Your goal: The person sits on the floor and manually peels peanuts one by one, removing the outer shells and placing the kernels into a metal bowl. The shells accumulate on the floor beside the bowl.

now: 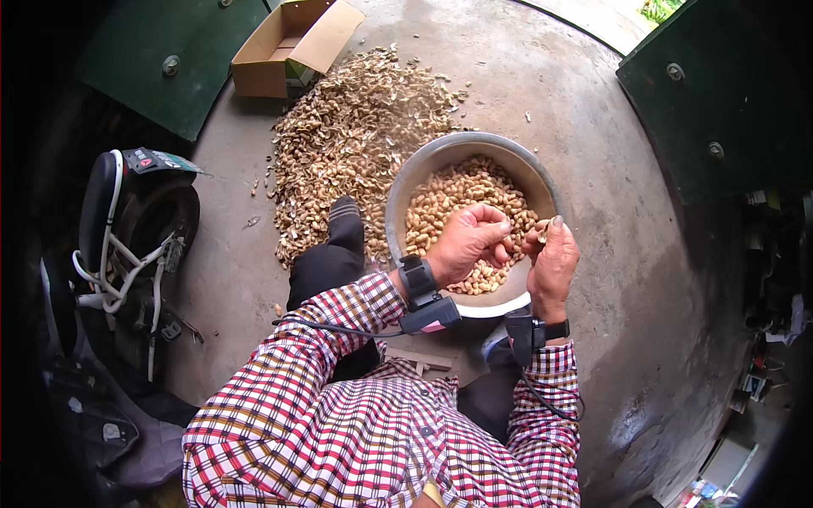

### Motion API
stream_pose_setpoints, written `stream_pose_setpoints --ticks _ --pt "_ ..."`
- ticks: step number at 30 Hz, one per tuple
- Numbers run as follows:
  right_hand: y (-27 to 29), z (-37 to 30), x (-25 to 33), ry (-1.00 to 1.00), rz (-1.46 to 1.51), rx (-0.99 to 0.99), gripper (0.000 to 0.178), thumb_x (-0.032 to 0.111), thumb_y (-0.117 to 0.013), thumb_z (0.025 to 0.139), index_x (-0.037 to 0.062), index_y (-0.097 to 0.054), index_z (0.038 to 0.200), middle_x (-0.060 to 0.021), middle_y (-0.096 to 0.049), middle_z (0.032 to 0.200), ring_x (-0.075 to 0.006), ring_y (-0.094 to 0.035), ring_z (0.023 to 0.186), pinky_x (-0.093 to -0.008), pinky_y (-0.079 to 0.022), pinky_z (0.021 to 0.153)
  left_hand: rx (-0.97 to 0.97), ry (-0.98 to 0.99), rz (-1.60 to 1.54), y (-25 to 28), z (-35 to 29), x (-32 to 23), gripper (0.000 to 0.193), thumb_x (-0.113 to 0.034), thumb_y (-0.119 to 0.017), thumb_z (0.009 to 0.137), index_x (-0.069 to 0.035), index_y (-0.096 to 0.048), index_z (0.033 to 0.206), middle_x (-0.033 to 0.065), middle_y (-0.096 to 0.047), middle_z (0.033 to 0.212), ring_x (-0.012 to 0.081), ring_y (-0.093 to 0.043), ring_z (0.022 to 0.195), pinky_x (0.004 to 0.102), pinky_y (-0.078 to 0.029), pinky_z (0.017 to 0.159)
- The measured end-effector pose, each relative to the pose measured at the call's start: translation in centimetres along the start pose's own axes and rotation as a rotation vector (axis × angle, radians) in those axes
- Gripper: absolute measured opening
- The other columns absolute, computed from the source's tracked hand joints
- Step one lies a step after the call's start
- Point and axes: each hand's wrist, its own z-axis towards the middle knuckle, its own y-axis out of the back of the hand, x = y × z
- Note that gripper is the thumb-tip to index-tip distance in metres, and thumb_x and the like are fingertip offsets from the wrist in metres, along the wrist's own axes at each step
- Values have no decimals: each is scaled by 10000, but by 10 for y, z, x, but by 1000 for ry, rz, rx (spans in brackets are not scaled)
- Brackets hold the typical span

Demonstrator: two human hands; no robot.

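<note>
Two-handed: pinching a peanut (542,238) with the right hand (554,267) over the bowl's edge (474,146), curling the left hand (464,244) above the heaped peanuts (487,182), can't tell if holding anything. Tight by the shell heap (364,114) at left, roomy over the floor (644,313) at right.

Printed marks are noted on the tag (161,160) of the bike (165,218), well to the left of the left hand (467,244): a red patch and pale marks are seen, too small to be read. A green panel (298,74) is noted on the box (259,78), beyond the hand and to its left; no wording can be made out.
</note>
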Motion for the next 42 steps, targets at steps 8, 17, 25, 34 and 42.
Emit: stream_pose_setpoints --ticks 8,17,25,34,42 --pt "4 0 -4 -52 -10 136 181 215 -519 867 40 -537 822 -2 -533 673 -51 -485 542 -180 -422 472 -114 -30 42 18 5 7 99 -110 -592 808 -29 -561 858 43 -581 735 60 -495 457 175 -442 372" --pt "-1 -2 -6 -260 -41 339 226 259 -530 864 37 -535 822 11 -502 587 -26 -430 463 -144 -348 423 -105 -61 249 13 -5 -1 124 -125 -628 774 -24 -569 816 32 -570 697 55 -491 491 168 -404 418" --pt "3 4 -10 -369 -39 474 156 154 -495 872 37 -526 772 5 -506 593 -37 -431 464 -150 -344 422 -47 10 224 18 -11 0 137 -127 -614 784 -18 -551 836 41 -565 675 77 -510 492 189 -417 422" --pt "-43 35 16 96 127 221 334 268 -466 894 -11 -496 1076 -71 -560 893 -124 -547 796 -223 -445 742 -93 142 -75 35 -10 -8 410 -435 -407 879 -42 -523 868 62 -589 709 100 -553 471 210 -452 411" --pt "-3 56 -27 -125 171 160 533 415 -537 827 8 -439 1156 -66 -523 1021 -157 -520 935 -273 -398 843 8 81 -43 47 -17 -11 620 -571 -338 843 -12 -555 1002 158 -597 874 208 -593 695 297 -499 622"
